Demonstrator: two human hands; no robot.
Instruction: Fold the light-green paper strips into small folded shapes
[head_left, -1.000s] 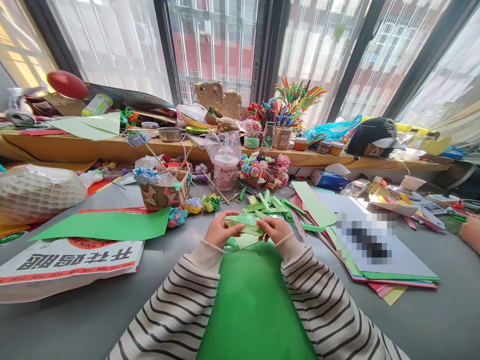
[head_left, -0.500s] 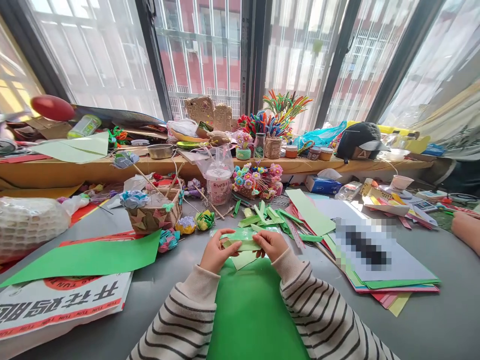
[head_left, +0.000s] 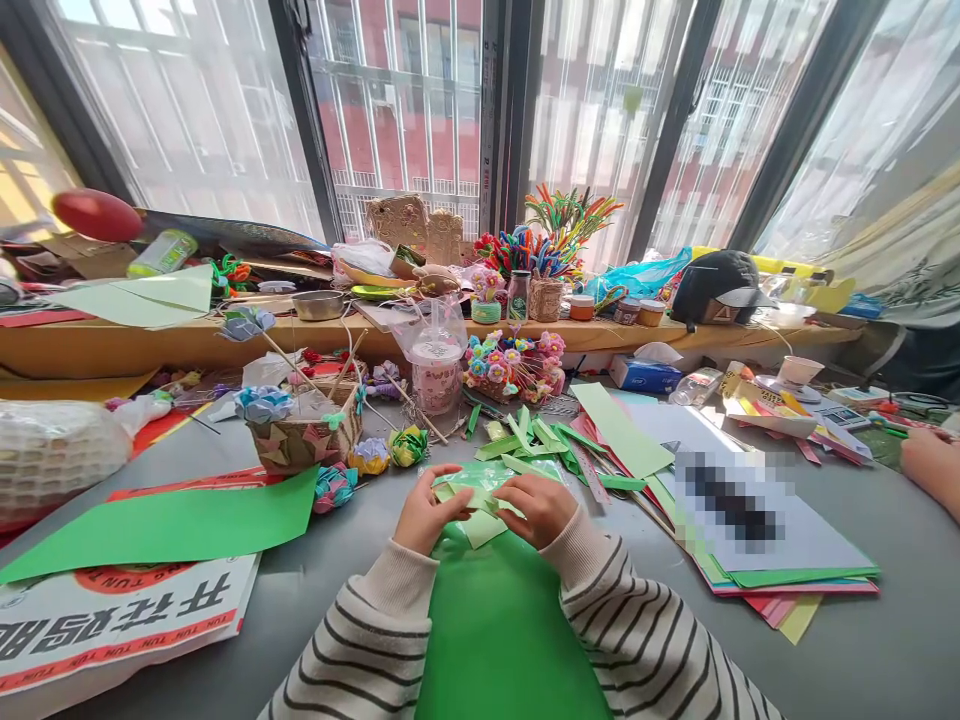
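Between my hands, at the middle of the table, is a pale green paper strip (head_left: 456, 494). My left hand (head_left: 431, 508) pinches its left part between thumb and fingers. My right hand (head_left: 537, 507) closes on the strip's right part, its fingertips bent over the paper. Another pale green piece (head_left: 484, 528) lies just beneath them, on a large glossy green sheet (head_left: 510, 630) that reaches toward me. Cut green strips (head_left: 544, 440) are heaped just beyond my hands.
Stacked coloured paper (head_left: 795, 545) lies to the right, a green sheet (head_left: 172, 525) to the left. A flower basket (head_left: 304, 440) and a lidded cup (head_left: 437, 375) stand behind. Another person's hand (head_left: 930, 465) is at the right edge.
The strip, stretched flat between both hands before, is now tilted and looks bent near my right fingers. My right hand has turned and sits slightly lower.
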